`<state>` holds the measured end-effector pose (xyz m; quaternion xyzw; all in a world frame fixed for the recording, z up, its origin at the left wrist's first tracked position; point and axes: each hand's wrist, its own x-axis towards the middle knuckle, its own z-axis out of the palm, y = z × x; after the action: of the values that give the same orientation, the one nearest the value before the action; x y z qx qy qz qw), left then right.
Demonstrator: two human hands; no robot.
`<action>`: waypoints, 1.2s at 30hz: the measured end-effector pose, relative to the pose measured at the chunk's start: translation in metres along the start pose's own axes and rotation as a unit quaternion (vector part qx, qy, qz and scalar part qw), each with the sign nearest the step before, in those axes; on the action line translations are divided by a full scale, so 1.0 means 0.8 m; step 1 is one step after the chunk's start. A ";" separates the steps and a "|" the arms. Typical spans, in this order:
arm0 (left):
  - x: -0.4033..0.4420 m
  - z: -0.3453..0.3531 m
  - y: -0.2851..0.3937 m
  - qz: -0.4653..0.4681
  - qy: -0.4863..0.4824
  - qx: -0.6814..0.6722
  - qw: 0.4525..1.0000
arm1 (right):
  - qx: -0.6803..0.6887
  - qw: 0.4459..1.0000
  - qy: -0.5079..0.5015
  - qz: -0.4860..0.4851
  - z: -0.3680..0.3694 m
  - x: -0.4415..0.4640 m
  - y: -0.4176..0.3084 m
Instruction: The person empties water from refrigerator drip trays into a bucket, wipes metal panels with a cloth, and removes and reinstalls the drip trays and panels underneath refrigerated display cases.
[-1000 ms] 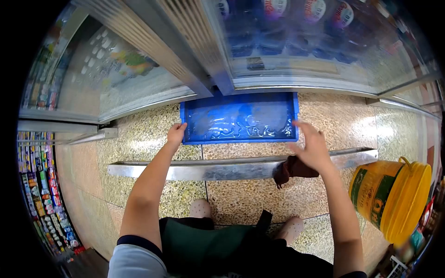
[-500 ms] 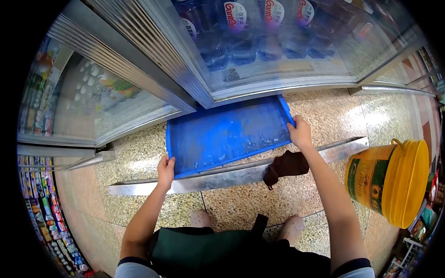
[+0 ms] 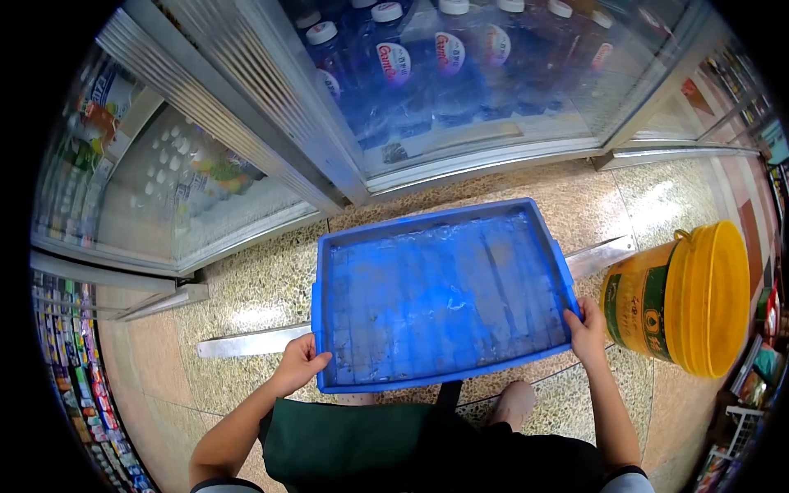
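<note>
Between my hands is a shallow blue plastic tray (image 3: 444,306), wet inside with dark grime streaks and a little water. My left hand (image 3: 301,364) grips its near left corner, thumb over the rim. On the right side, my right hand (image 3: 587,330) is closed round the rim near the front corner. The whole tray is in view, held above the floor in front of the cabinet. Under it runs a long metal strip (image 3: 255,340), whose middle the tray hides. The brown cloth seen on the strip earlier is hidden now.
A glass-doored cabinet (image 3: 485,156) with several large bottles (image 3: 394,62) stands ahead. At right, a yellow bucket (image 3: 713,300) lies tipped on the speckled floor (image 3: 238,308). Packed shelves (image 3: 78,378) line the left edge; more goods sit at far right.
The blue tray has come out from beneath the cabinet, towards me and up, with both hands on it. It now covers the brown cloth and the middle of the metal strip.
</note>
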<state>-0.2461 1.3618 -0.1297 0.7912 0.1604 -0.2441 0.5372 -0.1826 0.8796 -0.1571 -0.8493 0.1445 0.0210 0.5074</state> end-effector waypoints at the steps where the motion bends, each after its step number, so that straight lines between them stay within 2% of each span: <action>1: -0.003 0.001 0.017 0.007 -0.010 -0.002 1.000 | 0.001 1.000 0.009 0.000 -0.009 -0.015 -0.002; 4: -0.010 0.002 0.058 0.041 0.003 0.025 0.999 | 0.018 0.999 0.036 0.029 -0.040 -0.057 -0.024; 6: -0.017 0.000 0.085 0.093 0.023 0.094 0.991 | 0.234 0.966 0.033 0.105 -0.060 -0.082 -0.039; 7: -0.019 0.000 0.093 0.111 0.031 0.085 0.990 | 0.287 0.944 0.002 0.160 -0.079 -0.093 -0.039; 8: -0.017 -0.004 0.093 0.149 0.024 0.085 0.985 | 0.280 0.946 0.035 0.161 -0.096 -0.100 -0.043; 10: -0.027 0.009 0.142 0.162 0.002 0.025 0.986 | 0.390 0.886 -0.044 0.246 -0.126 -0.104 -0.060; 11: -0.027 0.004 0.153 0.184 -0.011 0.052 0.981 | 0.341 0.905 -0.035 0.250 -0.137 -0.106 -0.070; 12: -0.027 0.009 0.165 0.220 -0.023 0.015 0.975 | 0.293 0.920 -0.030 0.257 -0.147 -0.108 -0.077; 13: -0.032 0.013 0.184 0.199 -0.029 -0.011 0.979 | 0.284 0.921 -0.035 0.263 -0.159 -0.111 -0.076; 17: -0.024 0.016 0.231 0.240 -0.027 -0.043 0.969 | 0.312 0.923 0.023 0.223 -0.188 -0.133 -0.116; 19: -0.007 0.007 0.234 0.316 0.009 -0.091 0.944 | 0.336 0.921 0.083 0.181 -0.204 -0.148 -0.136; 21: -0.005 0.031 0.284 0.363 -0.010 -0.206 0.909 | 0.360 0.915 0.133 0.126 -0.222 -0.157 -0.157; 23: 0.019 0.021 0.311 0.393 -0.164 -0.286 0.858 | 0.379 0.906 0.154 0.105 -0.245 -0.167 -0.168; 24: 0.027 0.032 0.329 0.395 -0.170 -0.293 0.854 | 0.377 0.905 0.172 0.094 -0.257 -0.173 -0.175; 26: 0.036 0.072 0.357 0.355 -0.008 -0.363 0.861 | 0.371 0.895 0.231 0.096 -0.282 -0.187 -0.186; 27: 0.037 0.089 0.357 0.353 -0.017 -0.374 0.857 | 0.377 0.883 0.263 0.096 -0.295 -0.195 -0.187; 29: 0.046 0.121 0.350 0.379 -0.126 -0.368 0.839 | 0.399 0.853 0.321 0.104 -0.322 -0.210 -0.179; 31: 0.057 0.149 0.306 0.355 -0.096 -0.261 0.893 | 0.386 0.827 0.396 0.102 -0.340 -0.225 -0.172; 33: 0.048 0.184 0.261 0.213 -0.151 -0.308 0.915 | 0.356 0.810 0.458 0.090 -0.358 -0.243 -0.156; 36: 0.036 0.207 0.218 0.088 -0.221 -0.282 0.929 | 0.312 0.792 0.517 0.088 -0.395 -0.278 -0.123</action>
<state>-0.1673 1.1430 -0.0614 0.5437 0.0292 -0.3093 0.7796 -0.4040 0.6991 0.1209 -0.5124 0.4579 -0.4228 0.5908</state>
